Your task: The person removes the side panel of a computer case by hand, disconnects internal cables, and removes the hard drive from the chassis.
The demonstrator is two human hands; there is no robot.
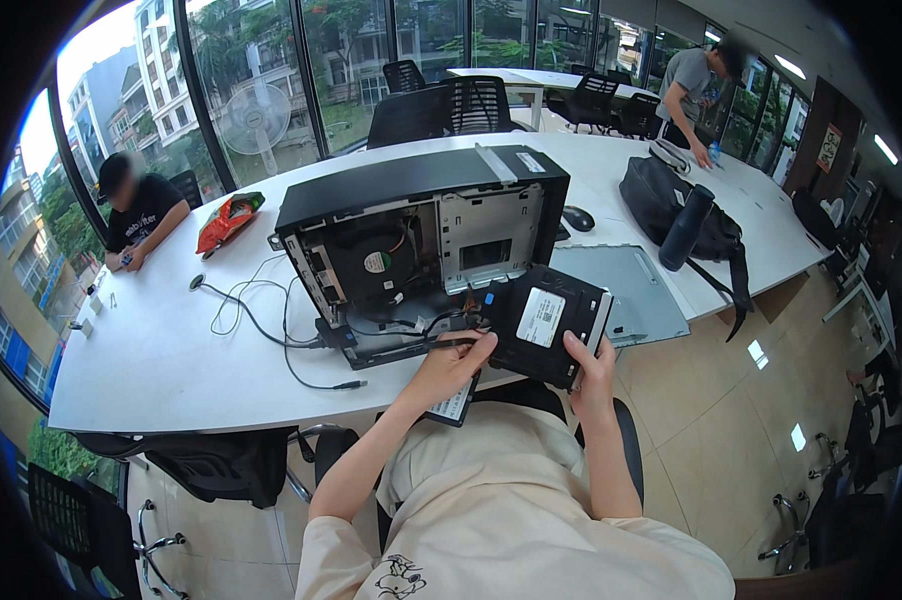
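A flat black computer drive [511,340] with a white label is tilted above the front edge of the table, just right of an opened desktop computer case [426,185]. My right hand [591,365] grips its right side, thumb on the labelled face. At the drive's left edge, my left hand [461,360] is closed on a black cable [433,343] that comes out of the case. Its fingertips are partly hidden. Below that hand, a second labelled drive [453,408] shows at the table's edge, partly covered by my wrist. Inside the case is a round fan [371,258].
Right of the case lies a grey metal side panel [621,290], with a mouse [578,218], a black backpack [661,190] and a dark bottle [687,228] beyond. Loose cables [286,335] and a red packet [229,222] lie left. Two people are across the white table [171,370].
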